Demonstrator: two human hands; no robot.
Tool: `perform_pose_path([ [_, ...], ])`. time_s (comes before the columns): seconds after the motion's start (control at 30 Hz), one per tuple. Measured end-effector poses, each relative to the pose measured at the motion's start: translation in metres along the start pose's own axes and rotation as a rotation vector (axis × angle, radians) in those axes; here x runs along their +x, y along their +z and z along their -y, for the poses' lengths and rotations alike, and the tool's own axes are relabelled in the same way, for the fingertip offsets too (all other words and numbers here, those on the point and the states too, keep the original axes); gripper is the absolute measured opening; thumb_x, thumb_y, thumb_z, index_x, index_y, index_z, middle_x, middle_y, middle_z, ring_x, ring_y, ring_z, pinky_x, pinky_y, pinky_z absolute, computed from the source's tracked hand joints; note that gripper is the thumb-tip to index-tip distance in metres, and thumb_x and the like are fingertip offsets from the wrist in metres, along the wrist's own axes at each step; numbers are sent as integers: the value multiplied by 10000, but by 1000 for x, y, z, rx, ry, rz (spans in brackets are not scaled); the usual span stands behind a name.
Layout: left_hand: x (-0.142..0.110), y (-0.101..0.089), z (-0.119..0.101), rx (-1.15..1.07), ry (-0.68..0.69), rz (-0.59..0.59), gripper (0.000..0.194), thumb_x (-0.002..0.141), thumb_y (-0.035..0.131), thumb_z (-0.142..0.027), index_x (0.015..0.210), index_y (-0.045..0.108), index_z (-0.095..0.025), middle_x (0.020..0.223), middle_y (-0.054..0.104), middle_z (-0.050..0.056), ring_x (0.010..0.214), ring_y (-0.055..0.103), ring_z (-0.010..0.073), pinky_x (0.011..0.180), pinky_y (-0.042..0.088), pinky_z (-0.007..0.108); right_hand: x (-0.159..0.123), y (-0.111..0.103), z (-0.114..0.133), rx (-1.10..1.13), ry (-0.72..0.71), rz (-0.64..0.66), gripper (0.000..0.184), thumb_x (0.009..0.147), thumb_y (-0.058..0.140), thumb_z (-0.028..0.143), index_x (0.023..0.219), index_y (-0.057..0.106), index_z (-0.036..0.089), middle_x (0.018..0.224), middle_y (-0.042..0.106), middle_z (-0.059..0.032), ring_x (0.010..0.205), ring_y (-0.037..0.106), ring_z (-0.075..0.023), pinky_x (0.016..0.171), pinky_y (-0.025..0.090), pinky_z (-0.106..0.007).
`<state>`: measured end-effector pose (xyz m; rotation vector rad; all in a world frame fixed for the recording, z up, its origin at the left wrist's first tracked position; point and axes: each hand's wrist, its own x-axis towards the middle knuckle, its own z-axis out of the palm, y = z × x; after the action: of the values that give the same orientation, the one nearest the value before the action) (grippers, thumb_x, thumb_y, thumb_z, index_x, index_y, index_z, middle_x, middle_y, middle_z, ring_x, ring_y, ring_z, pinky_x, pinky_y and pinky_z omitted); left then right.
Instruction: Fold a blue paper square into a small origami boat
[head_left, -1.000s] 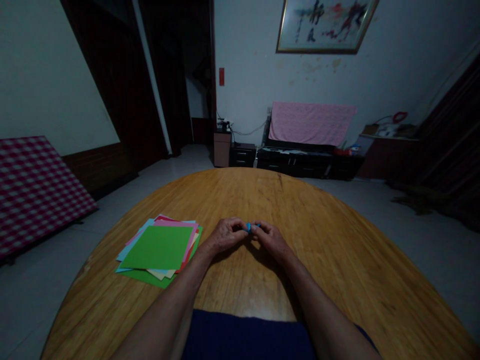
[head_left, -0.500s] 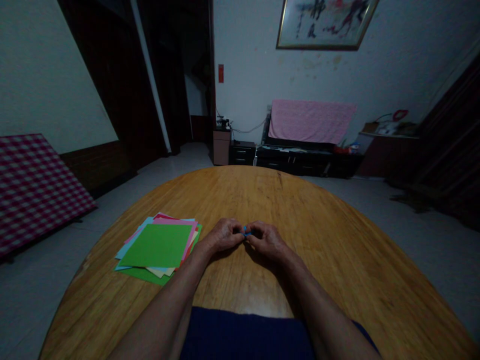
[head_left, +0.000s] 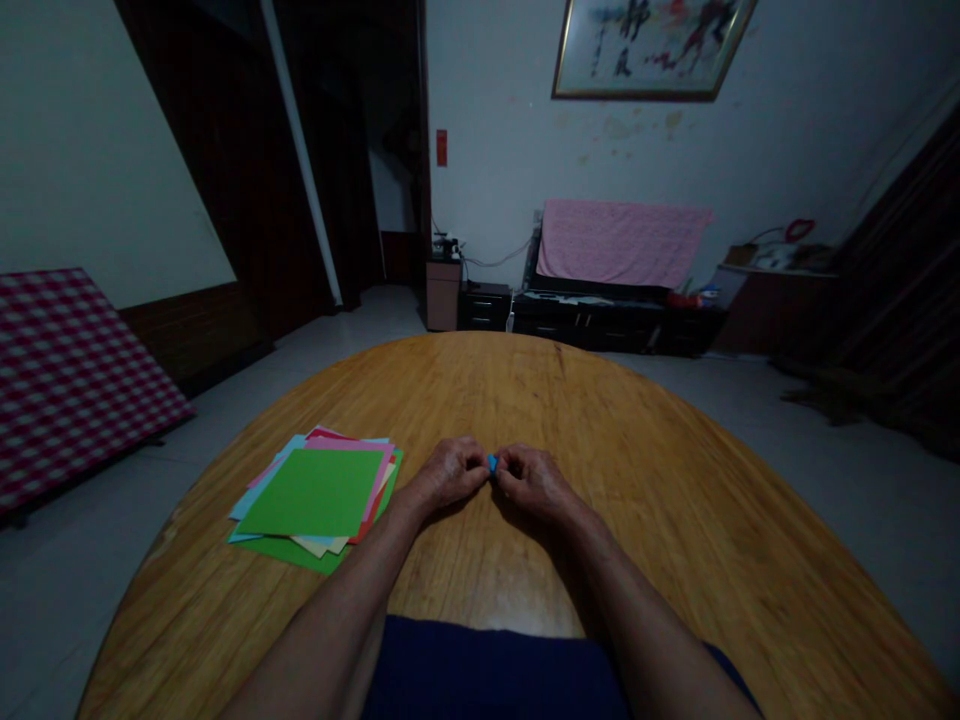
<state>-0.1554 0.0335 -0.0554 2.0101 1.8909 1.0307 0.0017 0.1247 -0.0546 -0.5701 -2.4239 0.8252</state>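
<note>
Between my fingertips is a small piece of blue paper (head_left: 492, 465), mostly covered by the fingers, so its folded shape cannot be made out. My left hand (head_left: 454, 470) pinches it from the left, thumb and fingers closed. From the other side my right hand (head_left: 534, 480) grips it with thumb and forefinger. Both hands rest low over the middle of the wooden table (head_left: 480, 390). Left of my left forearm lies a loose stack of coloured paper sheets (head_left: 315, 490), a green one on top, with pink, light blue, red and cream edges sticking out.
Beyond the table's far edge stands a low black cabinet (head_left: 585, 315) with a pink cloth (head_left: 622, 243) draped over a flat object. A red-and-white checked panel (head_left: 75, 380) leans at the left. A framed picture (head_left: 652, 45) hangs on the wall.
The fingers have shifted slightly around the blue paper, and it now looks more compact between them. The stack and both forearms have stayed nearly in place.
</note>
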Motion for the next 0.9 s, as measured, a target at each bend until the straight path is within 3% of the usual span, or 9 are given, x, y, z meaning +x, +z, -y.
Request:
perform_pose_path([
  [0.17,-1,4,2,86,50,-33,110,777,566,-177,716,656,-163,787,611,29,758,571,145,714,435,264,0,2,-6,-4,3,-24,67,729,551,182,736,618,182,701,625,-25,646,555,-147,603,408,-258],
  [0.33,-3,4,0,82,64,-47,95,759,576,-126,702,640,-168,811,612,25,781,577,143,733,443,261,0,2,-6,54,36,-66,436,666,622,189,1102,609,179,1040,660,-110,923,597,-238,817,447,-363],
  [0.4,-4,4,-4,85,76,-47,98,754,575,-110,706,640,-166,829,613,29,788,579,143,736,446,261,0,2,-3,75,41,-38,440,648,635,183,1088,629,181,1058,658,-115,954,591,-257,845,440,-381],
  [0.57,-5,6,-9,103,123,-57,121,764,550,-99,717,641,-165,853,605,36,807,575,145,744,449,263,-1,0,1,238,102,87,263,706,582,183,957,658,199,807,669,-34,693,581,-164,638,450,-280],
  [0.73,-5,7,-6,112,143,-60,102,775,549,-117,735,627,-169,843,599,32,814,575,147,742,447,262,-1,1,-5,311,160,54,247,677,628,190,924,621,179,780,641,-25,678,560,-145,604,439,-250],
  [0.9,-5,6,-6,127,123,-52,81,780,564,-138,728,618,-169,808,602,28,779,569,147,716,444,258,-1,1,-11,312,127,37,287,683,639,204,966,602,180,817,640,-31,711,566,-152,642,453,-260],
])
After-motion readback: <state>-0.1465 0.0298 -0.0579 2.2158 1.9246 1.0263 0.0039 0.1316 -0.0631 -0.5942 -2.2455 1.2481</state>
